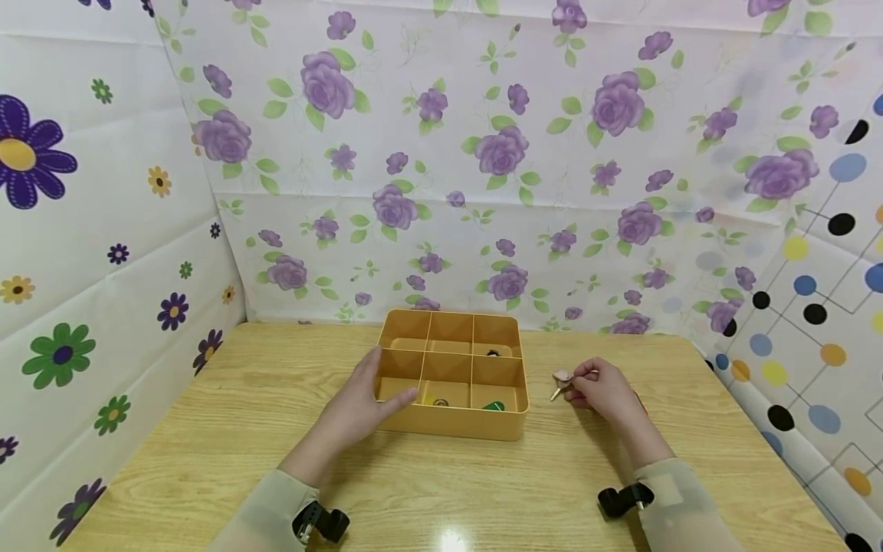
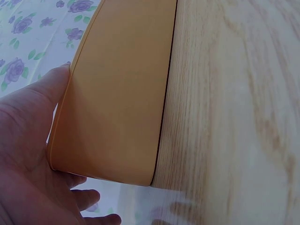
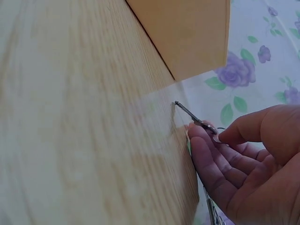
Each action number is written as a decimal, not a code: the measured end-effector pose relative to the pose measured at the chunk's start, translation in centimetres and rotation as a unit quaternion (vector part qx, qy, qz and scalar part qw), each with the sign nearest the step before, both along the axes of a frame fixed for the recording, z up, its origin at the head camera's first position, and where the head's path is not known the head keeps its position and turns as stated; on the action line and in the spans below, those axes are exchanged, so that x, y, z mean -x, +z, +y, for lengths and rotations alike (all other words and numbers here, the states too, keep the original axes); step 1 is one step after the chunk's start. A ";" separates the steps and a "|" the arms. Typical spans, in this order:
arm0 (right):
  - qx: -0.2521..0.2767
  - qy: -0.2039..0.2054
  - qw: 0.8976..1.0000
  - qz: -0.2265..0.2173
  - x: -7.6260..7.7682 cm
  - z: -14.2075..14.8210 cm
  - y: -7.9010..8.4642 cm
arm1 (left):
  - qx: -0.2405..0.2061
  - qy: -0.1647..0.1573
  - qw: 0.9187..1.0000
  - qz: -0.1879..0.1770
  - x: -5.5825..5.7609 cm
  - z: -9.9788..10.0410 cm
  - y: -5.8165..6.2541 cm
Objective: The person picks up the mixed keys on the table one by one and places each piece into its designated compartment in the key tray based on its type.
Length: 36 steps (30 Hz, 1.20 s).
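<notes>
Seemingly steadying divided box [image 1: 451,423] with left grip [image 1: 356,402] spread wide; pinching key-like piece [image 3: 199,123] by head in right grip [image 1: 600,391].

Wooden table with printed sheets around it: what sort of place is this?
Probably a makeshift filming booth: creased, printed sheets stand behind and beside the wooden table, and a black device, perhaps a camera, sits on each sleeve.

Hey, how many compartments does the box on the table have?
6 compartments in the box: left, middle and right across the back row, and left, middle and right across the front. The left hand partly covers the front-left one.
</notes>
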State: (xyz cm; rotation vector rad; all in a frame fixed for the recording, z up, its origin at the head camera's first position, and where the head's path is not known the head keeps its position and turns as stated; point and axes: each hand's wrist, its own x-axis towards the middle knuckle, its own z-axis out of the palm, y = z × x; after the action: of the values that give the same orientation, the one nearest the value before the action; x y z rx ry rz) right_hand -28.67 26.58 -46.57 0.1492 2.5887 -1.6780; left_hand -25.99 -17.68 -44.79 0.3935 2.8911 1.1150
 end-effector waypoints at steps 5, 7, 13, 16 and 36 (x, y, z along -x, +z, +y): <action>0.005 0.009 1.000 -0.003 0.0 0.2 -0.3 | 0.000 0.002 1.000 -0.001 0.0 0.0 0.0; 0.001 0.018 1.000 -0.001 0.1 0.2 -0.4 | -0.001 0.002 1.000 -0.002 0.0 0.0 0.0; -0.068 0.049 0.996 0.022 0.4 0.1 -0.7 | 0.000 0.000 1.000 0.000 0.0 0.0 -0.2; -0.115 0.061 0.991 0.025 0.8 0.1 -0.8 | -0.001 -0.001 1.000 -0.001 0.0 0.0 -0.3; -0.191 0.112 0.975 0.038 2.8 -0.5 -0.7 | 0.000 -0.002 1.000 0.002 0.0 0.0 -0.2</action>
State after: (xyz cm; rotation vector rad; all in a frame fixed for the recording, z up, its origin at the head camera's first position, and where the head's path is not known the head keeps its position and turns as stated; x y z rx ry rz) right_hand -31.51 26.11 -47.22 -0.1888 2.8289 -1.1239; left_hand -26.03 -17.66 -44.98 0.4003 2.8926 1.1157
